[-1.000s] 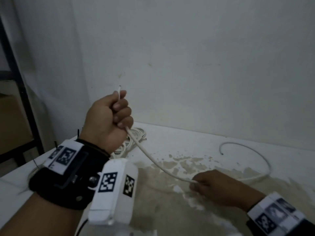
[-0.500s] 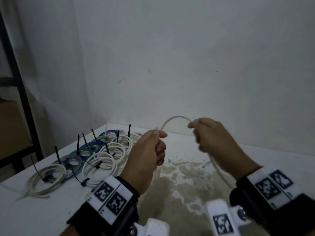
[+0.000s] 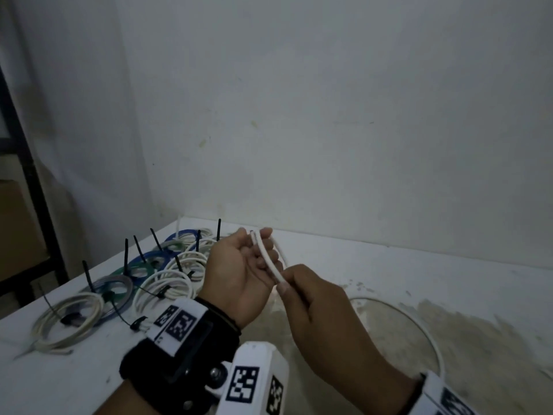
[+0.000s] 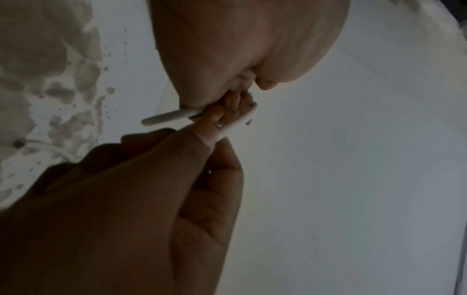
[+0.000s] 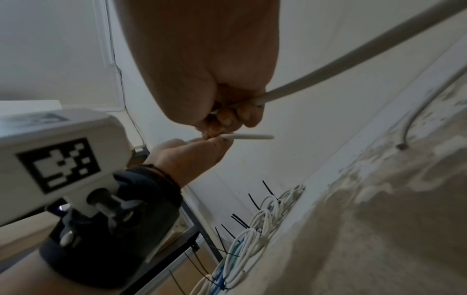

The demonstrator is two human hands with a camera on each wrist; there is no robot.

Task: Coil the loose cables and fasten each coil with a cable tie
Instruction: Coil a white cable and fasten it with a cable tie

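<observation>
The cable (image 3: 267, 259) end is gripped in the curled left hand (image 3: 239, 274). It is pinched just below by the right hand (image 3: 311, 307) fingertips.

A plain pale wall (image 3: 344, 115) rises behind the white bench (image 3: 404, 265), carrying a few small yellowish marks and scuffs. A second wall (image 3: 74, 115) meets it in a corner at the left. The bench top is white along the back edge, and on its near right part a large brownish-grey stain (image 3: 478, 339) spreads in ragged patches and specks. At the far left stands a dark metal shelf frame (image 3: 27, 187) with a brown cardboard box (image 3: 18, 229) on it. The light is dim and cool, soft and without sharp shadows
</observation>
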